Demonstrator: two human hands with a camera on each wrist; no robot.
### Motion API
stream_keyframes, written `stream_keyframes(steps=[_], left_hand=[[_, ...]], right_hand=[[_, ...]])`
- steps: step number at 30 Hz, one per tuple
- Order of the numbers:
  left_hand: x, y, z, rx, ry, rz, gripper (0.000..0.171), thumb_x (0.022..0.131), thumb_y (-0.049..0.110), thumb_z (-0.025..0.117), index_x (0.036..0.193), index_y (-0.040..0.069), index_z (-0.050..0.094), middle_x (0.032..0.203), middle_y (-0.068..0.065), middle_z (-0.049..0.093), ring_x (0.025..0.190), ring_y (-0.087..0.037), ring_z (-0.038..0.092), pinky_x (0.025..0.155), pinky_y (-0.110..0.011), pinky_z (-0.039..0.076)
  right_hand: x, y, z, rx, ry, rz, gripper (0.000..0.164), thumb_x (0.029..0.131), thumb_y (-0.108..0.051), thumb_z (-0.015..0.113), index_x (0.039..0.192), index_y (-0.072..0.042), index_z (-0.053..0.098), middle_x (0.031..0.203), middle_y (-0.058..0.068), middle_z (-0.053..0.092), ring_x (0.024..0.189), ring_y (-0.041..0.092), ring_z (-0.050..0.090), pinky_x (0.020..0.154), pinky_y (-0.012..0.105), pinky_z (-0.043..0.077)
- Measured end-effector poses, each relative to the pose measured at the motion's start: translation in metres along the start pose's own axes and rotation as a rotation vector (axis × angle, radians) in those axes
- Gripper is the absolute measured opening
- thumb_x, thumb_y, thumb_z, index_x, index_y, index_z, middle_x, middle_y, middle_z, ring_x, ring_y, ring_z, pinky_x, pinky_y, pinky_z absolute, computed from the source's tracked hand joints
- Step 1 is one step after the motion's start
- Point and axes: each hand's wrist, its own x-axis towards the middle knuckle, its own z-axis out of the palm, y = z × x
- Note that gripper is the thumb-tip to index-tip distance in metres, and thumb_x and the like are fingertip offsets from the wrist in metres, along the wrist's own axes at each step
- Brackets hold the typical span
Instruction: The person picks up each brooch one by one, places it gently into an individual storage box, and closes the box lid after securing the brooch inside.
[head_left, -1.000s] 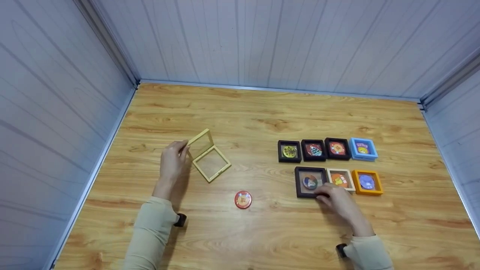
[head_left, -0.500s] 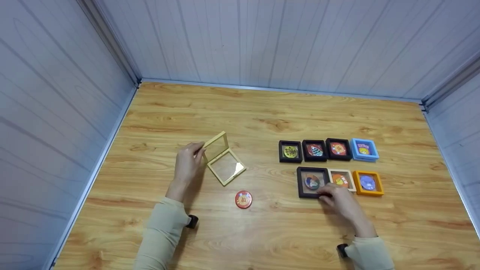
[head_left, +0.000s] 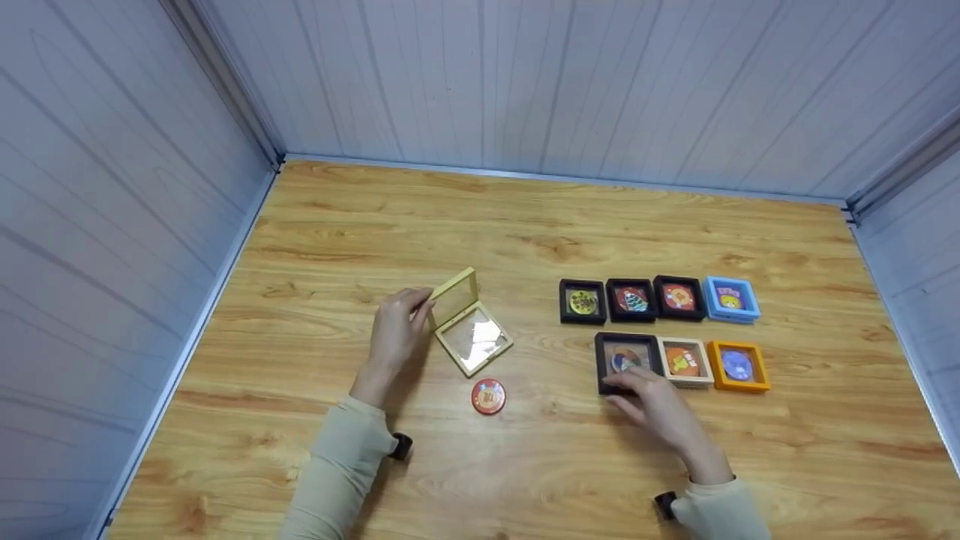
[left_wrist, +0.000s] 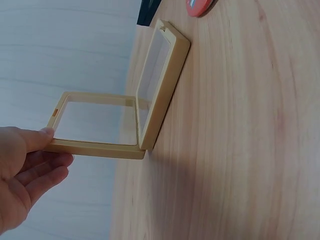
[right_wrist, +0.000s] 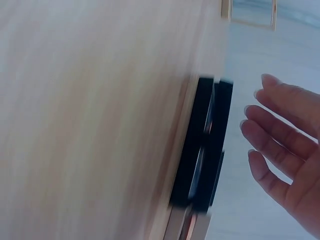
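My left hand (head_left: 397,326) pinches the raised lid of a square pale-yellow display frame (head_left: 491,359). The frame stands hinged open on the wooden table, with clear film in both halves. In the left wrist view, thumb and fingers (left_wrist: 47,132) grip the lid's edge. A round red badge (head_left: 489,397) lies just in front of the frame. My right hand (head_left: 664,409) hovers at the near side of a large black display frame (head_left: 601,367), partly covering the round badge inside it. In the right wrist view, its fingers (right_wrist: 272,130) are spread and relaxed, apart from the black frame (right_wrist: 200,145).
Beside the large black frame stand a cream frame (head_left: 707,367) and an orange frame (head_left: 762,371). Behind them is a row of several black frames (head_left: 582,320) and a light-blue frame (head_left: 731,316), each holding a badge. White panel walls (head_left: 480,90) enclose the table.
My left hand has slid the yellow frame right, closer to the red badge. My right hand has let go of the large black frame's near corner and shifted slightly left.
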Motion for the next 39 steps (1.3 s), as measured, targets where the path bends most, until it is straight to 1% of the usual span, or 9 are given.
stream_keyframes(steps=[5, 8, 13, 16, 21, 26, 33, 39], left_hand=[[0.000, 0.004, 0.003, -0.015, -0.013, 0.012, 0.017, 0.081, 0.002, 0.062, 0.095, -0.007, 0.065, 0.086, -0.014, 0.065, 0.077, -0.022, 0.062, 0.069, -0.029, 0.051], [0.000, 0.005, 0.005, -0.006, -0.015, 0.022, 0.017, 0.081, 0.002, 0.062, 0.095, -0.007, 0.065, 0.085, -0.014, 0.065, 0.077, -0.022, 0.062, 0.069, -0.029, 0.051], [0.001, 0.006, 0.005, 0.015, -0.012, 0.038, 0.017, 0.081, 0.002, 0.062, 0.095, -0.007, 0.065, 0.085, -0.014, 0.065, 0.076, -0.021, 0.062, 0.068, -0.029, 0.051], [0.001, 0.006, 0.005, 0.024, -0.014, 0.041, 0.017, 0.081, 0.001, 0.061, 0.095, -0.007, 0.065, 0.084, -0.014, 0.065, 0.076, -0.022, 0.062, 0.068, -0.030, 0.051], [0.002, 0.006, 0.005, 0.032, -0.025, 0.031, 0.017, 0.081, 0.002, 0.061, 0.096, -0.006, 0.065, 0.085, -0.014, 0.065, 0.077, -0.022, 0.062, 0.069, -0.029, 0.051], [0.001, 0.007, 0.005, 0.033, -0.028, 0.022, 0.017, 0.081, 0.002, 0.061, 0.096, -0.006, 0.065, 0.084, -0.013, 0.065, 0.076, -0.022, 0.062, 0.069, -0.030, 0.051], [-0.001, 0.007, 0.006, 0.021, -0.034, 0.005, 0.017, 0.082, 0.003, 0.061, 0.096, -0.006, 0.065, 0.084, -0.013, 0.064, 0.076, -0.022, 0.062, 0.068, -0.029, 0.051], [-0.004, 0.006, 0.007, 0.025, -0.030, 0.014, 0.018, 0.082, 0.003, 0.061, 0.096, -0.006, 0.065, 0.085, -0.013, 0.065, 0.076, -0.021, 0.062, 0.068, -0.029, 0.051]], right_hand=[[0.007, -0.010, 0.009, 0.033, 0.010, -0.065, 0.026, 0.072, -0.005, 0.072, 0.096, -0.003, 0.065, 0.088, 0.005, 0.062, 0.077, 0.017, 0.059, 0.066, 0.030, 0.050], [0.014, -0.016, 0.016, 0.050, 0.006, -0.092, 0.029, 0.071, -0.005, 0.072, 0.098, -0.001, 0.063, 0.089, 0.008, 0.061, 0.075, 0.019, 0.059, 0.064, 0.030, 0.050], [0.028, -0.027, 0.029, 0.047, -0.001, -0.163, 0.034, 0.071, -0.008, 0.073, 0.102, 0.000, 0.061, 0.091, 0.009, 0.060, 0.076, 0.021, 0.058, 0.063, 0.029, 0.049], [0.037, -0.034, 0.037, 0.042, -0.046, -0.180, 0.035, 0.073, -0.010, 0.072, 0.104, 0.000, 0.059, 0.094, 0.009, 0.059, 0.078, 0.021, 0.058, 0.066, 0.030, 0.049], [0.048, -0.044, 0.046, 0.032, -0.160, -0.145, 0.038, 0.076, -0.016, 0.069, 0.109, -0.001, 0.058, 0.098, 0.008, 0.058, 0.083, 0.021, 0.057, 0.071, 0.032, 0.049], [0.060, -0.052, 0.054, 0.023, -0.243, -0.148, 0.042, 0.077, -0.022, 0.068, 0.111, -0.001, 0.056, 0.100, 0.009, 0.057, 0.089, 0.021, 0.055, 0.079, 0.034, 0.047], [0.074, -0.063, 0.066, -0.028, -0.324, -0.148, 0.047, 0.075, -0.026, 0.069, 0.112, -0.001, 0.055, 0.104, 0.009, 0.054, 0.097, 0.022, 0.052, 0.086, 0.035, 0.043], [0.081, -0.068, 0.080, -0.048, -0.336, -0.193, 0.048, 0.073, -0.028, 0.072, 0.112, -0.004, 0.056, 0.109, 0.009, 0.054, 0.102, 0.022, 0.051, 0.089, 0.033, 0.041]])
